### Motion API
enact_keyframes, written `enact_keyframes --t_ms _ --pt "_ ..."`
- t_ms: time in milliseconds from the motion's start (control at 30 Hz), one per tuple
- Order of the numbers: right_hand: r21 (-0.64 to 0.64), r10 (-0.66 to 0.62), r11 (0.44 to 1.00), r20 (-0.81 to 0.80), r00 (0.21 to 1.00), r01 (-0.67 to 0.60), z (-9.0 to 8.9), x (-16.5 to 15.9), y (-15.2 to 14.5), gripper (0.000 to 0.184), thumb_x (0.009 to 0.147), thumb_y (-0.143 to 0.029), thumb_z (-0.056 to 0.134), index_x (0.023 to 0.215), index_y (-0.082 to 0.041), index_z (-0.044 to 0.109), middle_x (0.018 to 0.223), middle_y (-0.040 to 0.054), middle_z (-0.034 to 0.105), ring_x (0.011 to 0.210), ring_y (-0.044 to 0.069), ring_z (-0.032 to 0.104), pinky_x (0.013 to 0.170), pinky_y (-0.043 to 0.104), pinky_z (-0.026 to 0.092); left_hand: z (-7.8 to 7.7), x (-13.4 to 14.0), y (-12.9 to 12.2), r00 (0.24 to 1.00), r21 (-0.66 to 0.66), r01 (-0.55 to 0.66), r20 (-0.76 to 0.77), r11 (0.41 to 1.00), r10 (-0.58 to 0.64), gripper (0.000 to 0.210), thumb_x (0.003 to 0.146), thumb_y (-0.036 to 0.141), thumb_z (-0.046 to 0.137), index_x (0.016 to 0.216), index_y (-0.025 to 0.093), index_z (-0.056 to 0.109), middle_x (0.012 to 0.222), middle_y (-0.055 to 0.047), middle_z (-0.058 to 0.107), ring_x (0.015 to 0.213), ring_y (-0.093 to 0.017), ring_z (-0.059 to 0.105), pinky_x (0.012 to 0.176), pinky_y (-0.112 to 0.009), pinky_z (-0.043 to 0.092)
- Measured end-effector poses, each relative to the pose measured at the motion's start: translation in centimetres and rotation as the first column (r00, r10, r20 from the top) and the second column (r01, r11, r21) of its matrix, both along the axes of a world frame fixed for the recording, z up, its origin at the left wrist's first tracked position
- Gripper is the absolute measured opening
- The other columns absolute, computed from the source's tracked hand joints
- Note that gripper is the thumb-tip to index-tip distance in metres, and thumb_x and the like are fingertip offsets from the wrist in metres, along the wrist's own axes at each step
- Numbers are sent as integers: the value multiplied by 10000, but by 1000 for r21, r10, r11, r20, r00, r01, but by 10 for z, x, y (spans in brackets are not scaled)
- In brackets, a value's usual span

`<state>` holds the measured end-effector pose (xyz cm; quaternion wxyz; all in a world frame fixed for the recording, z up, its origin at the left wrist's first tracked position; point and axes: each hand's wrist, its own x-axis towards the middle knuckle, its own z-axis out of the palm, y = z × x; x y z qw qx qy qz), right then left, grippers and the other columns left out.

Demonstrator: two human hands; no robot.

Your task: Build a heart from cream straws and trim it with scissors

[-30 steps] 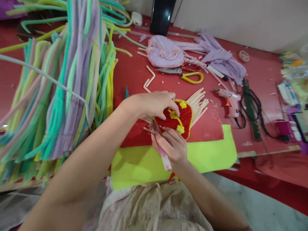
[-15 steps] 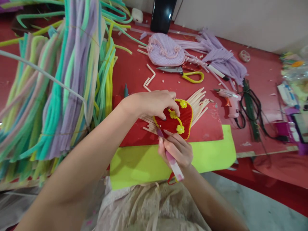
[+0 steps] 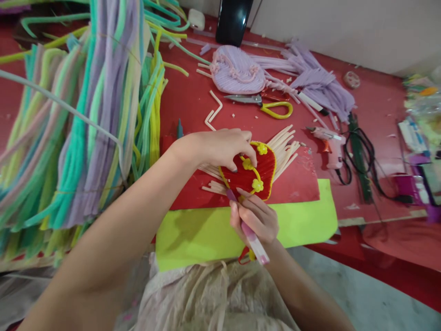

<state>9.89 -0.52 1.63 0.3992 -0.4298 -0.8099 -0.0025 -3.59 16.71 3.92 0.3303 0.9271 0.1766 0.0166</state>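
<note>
A red panel (image 3: 263, 171) of fuzzy stems with a yellow border, vine and flowers lies over pale sticks (image 3: 283, 148). My left hand (image 3: 229, 149) comes across from the left and holds the panel down, thumb and index finger apart on its surface. Below it, my right hand (image 3: 257, 216) is closed around a slim purple-and-white, pen-like tool (image 3: 253, 241). The tool's purple end meets the panel's lower left edge, and I cannot make out its exact kind. A red and yellow piece (image 3: 246, 255) shows partly under the right hand.
Bundles of pastel fuzzy stems (image 3: 103, 115) crowd the left. Scissors (image 3: 272, 108), a lilac fuzzy panel (image 3: 237, 71) and a black phone (image 3: 234, 20) lie beyond the hands. A pink glue gun (image 3: 332, 142) with its cord is at right. A lime-green sheet (image 3: 303, 225) lines the front.
My right hand has shifted slightly right and down with the pen-like tool, which tilts a little more. My left hand stays on the red panel.
</note>
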Motion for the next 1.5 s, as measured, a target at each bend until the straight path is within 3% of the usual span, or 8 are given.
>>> enact_keyframes --t_ms 267,467,633,1167,1300,1500 --pt "34 -4 999 69 998 2 -2 -1 0 140 778 -60 662 800 -179 591 595 -22 577 577 110 564 800 291 594 0 1 -1 1000 4 -16 -12 1000 16 418 782 234 628 1188 328 658 1094 -42 522 1036 -205 485 872 -298 362" --pt "42 21 999 37 999 -22 -1 1 -3 182 777 -36 629 724 -195 558 561 -39 535 540 101 543 798 297 591 3 1 -1 1000 -7 -12 -21 1000 12 419 782 220 629 1190 311 659 1093 -44 528 1023 -203 480 879 -298 359" --pt "40 -22 999 123 992 17 -2 -2 0 123 768 -84 691 798 -180 621 598 -31 567 584 107 573 813 275 589 3 1 -2 999 -9 -29 -41 1000 28 417 780 241 621 1186 334 654 1093 -30 524 1032 -210 482 894 -306 357" --pt "32 45 998 66 997 -48 3 7 -15 185 784 -34 595 746 -200 522 540 -38 530 493 95 504 747 320 596 3 2 -1 999 -21 -17 -45 1000 16 398 784 260 606 1175 311 658 1109 -41 533 1054 -229 485 892 -317 362" --pt "7 19 1000 91 996 -20 -1 7 -16 174 770 -44 638 812 -190 554 590 -25 580 549 102 546 793 334 596 3 2 -1 998 -17 -20 -51 1000 19 395 790 261 605 1180 297 656 1117 -44 530 1052 -231 486 904 -323 357" --pt "17 13 1000 104 995 -15 2 5 -15 177 807 -63 588 756 -216 515 535 -55 522 495 86 499 761 308 595 3 2 -2 999 -16 -20 -51 1000 19 400 787 255 613 1182 305 653 1113 -41 525 1049 -222 486 900 -315 361"
